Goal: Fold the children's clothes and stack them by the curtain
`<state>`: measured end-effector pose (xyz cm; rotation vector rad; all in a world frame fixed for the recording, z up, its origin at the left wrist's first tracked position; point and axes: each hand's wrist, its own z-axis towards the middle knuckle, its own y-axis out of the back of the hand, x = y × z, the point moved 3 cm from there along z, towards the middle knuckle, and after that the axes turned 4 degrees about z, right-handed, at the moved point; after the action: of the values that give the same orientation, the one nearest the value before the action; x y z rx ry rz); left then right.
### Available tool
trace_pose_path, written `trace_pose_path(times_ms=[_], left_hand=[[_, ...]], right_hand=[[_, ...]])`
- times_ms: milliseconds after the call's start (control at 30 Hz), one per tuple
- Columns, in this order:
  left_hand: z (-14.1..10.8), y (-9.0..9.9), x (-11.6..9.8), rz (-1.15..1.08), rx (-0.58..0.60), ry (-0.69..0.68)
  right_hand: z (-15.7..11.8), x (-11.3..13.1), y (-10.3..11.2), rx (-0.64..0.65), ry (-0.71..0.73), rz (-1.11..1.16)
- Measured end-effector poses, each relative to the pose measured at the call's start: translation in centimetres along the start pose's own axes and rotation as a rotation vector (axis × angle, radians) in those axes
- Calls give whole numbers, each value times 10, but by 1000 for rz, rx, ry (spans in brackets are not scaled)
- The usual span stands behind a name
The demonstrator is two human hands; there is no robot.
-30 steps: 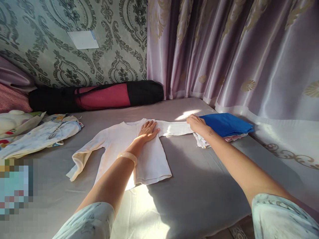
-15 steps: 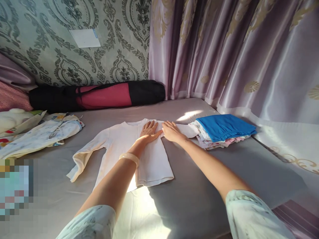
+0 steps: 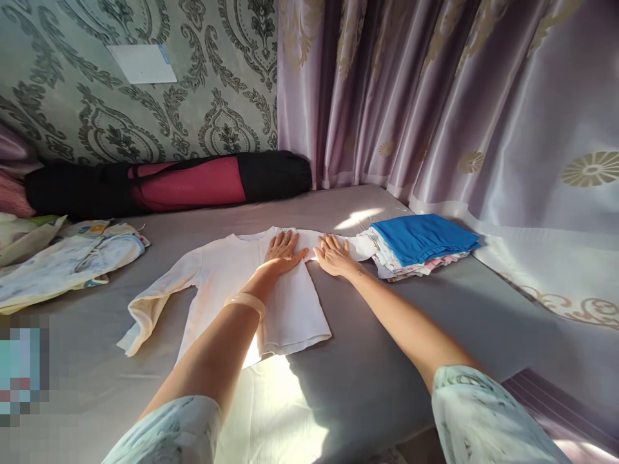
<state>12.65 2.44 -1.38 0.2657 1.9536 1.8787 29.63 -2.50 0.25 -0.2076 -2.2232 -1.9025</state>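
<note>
A white long-sleeved shirt (image 3: 222, 270) lies spread on the grey bed sheet, its left-hand sleeve bent down toward me. Flat on the shirt's upper chest, near the shoulder, rests my left hand (image 3: 283, 251), fingers spread. My right hand (image 3: 334, 254) lies palm down on the other sleeve, fingers outstretched. That sleeve's end reaches the folded clothes stack (image 3: 401, 267), which has a blue garment (image 3: 425, 237) on top. Neither hand grips anything.
Behind the shirt, a long black and red bag (image 3: 188, 183) lies along the patterned wall. Loose light-coloured clothes (image 3: 72, 258) are heaped at the left. Purple curtains (image 3: 387, 96) hang at the right, down to the bed's edge. A pixelated patch covers the lower left.
My right hand has slid a little outward along the sleeve, widening the gap between my hands, and its fingers have flattened and spread. My left hand stays on the chest. The view has shifted slightly right.
</note>
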Motion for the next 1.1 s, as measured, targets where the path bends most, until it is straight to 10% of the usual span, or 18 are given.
trace_pose_path(times_ms=[467,767,1100], left_hand=[[-4,11,-2,-56,106,-4],[-74,37,35,-81,52,-47],[-147,63,73,-160,63,-14]], right_hand=[[-9,-23,18,60,-175,-49],[32,87,3,-50,289,-70],[71,123,-28,-53,155,-25]])
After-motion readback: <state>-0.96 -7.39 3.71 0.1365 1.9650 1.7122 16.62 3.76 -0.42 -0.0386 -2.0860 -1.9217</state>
